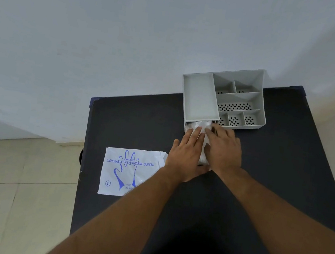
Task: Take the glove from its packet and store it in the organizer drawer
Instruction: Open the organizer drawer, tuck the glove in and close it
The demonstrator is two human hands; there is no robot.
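A pale wall (pixel 130 39) fills the upper part of the view, and a floor of light tiles (pixel 10 182) shows at the lower left. Against the wall stands a dark bench (pixel 282 171), its top bare on the right side. Two bare forearms reach forward over it from the bottom edge of the view. At the back of the bench sits a grey organizer (pixel 224 95), with one long plain tray on its left and, on its right, several smaller compartments whose floors are pierced with dark holes. A drawer (pixel 188 127) is pulled out from under the long tray at the organizer's near left corner; only a sliver of its front left edge shows past the hands. Flat on the bench to the left of the hands lies the packet (pixel 130 172), white with a blue printed hand outline and the words "DISPOSABLE POLYETHYLENE GLOVES"; the left forearm crosses its lower right corner. The left hand (pixel 186 154) and the right hand (pixel 223 152) lie palm down, side by side and nearly touching, fingers stretched toward the organizer, both pressing on the glove (pixel 203 124). The glove is a crumpled bunch of clear plastic film, resting in the open drawer just in front of the tray, with a strip of it showing in the gap between the two hands.
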